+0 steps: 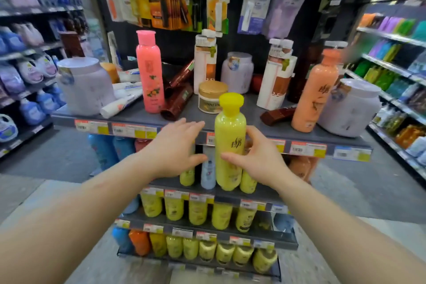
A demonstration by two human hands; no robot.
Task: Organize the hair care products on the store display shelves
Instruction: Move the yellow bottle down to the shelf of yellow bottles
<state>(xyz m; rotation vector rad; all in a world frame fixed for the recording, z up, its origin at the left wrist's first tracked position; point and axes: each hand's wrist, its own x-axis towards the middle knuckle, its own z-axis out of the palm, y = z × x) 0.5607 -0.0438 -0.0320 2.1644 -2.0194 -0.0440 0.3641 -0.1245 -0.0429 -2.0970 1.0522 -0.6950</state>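
Two bare forearms reach in from the near edge toward the shelving. The right hand (255, 157) grips the yellow bottle (229, 143) at its middle, thumb curled across the front and fingers wrapped behind, holding it upright in front of the top shelf (184, 114) edge. The left hand (177, 147) hovers just left of the bottle, fingers straight and loosely spread, thumb pointing toward it; whether it touches the bottle cannot be told.

Beyond the hands, the top shelf carries a jumble: a gold-lidded jar (212, 97) right behind the yellow cap, a tall pink bottle (149, 71) to the left, dark red tubes (177, 99) lying tipped beside it, and a pale lilac tub (85, 85) at the far left. To the right stand an orange bottle (315, 92) and another lilac tub (352, 108), with white pump bottles (276, 76) farther back.

Below the hands, the lower shelves hold rows of matching yellow bottles (198, 212), with a blue (121, 238) and an orange one (139, 242) at the left of the bottom row. Hanging packets (170, 2) fill the back panel above.
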